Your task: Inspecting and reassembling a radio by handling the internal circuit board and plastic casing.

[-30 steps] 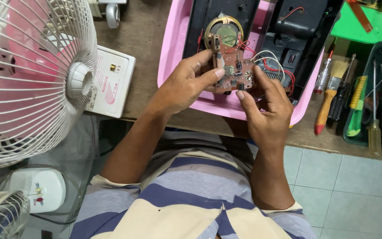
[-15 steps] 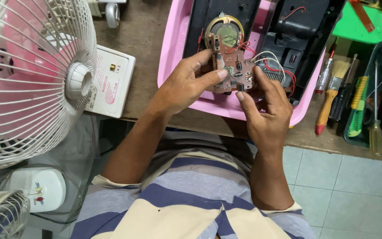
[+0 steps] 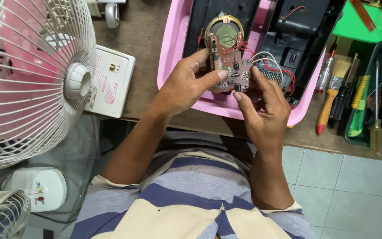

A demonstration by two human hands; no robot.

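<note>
Holding a small brown circuit board [image 3: 231, 73] between both hands, you have it raised just above the near rim of the pink tray [image 3: 173, 53]. Your left hand [image 3: 186, 86] grasps the board's left edge, thumb pressed on the component face and fingers behind. Your right hand [image 3: 264, 113] pinches the lower right corner, thumb tip at the bottom edge and fingers curled behind.

Red and white wires [image 3: 268, 59] run from the board to the round speaker [image 3: 224, 33] just beyond your fingertips and to the black casing [image 3: 297, 40] beyond your right hand.

Judgement on handling: the board looks light and stiff but fragile. Its small soldered parts and thin wire joints would likely not tolerate bending or pulling. Grip by the bare edges, as you do now, and keep slack in the leads; your left thumb on the components is the weaker contact.

To the right of your right hand lie a paintbrush [image 3: 332, 88] and screwdrivers [image 3: 376, 128]. To the left of your left hand sit a white box [image 3: 111, 84] and a fan [image 3: 27, 79].
</note>
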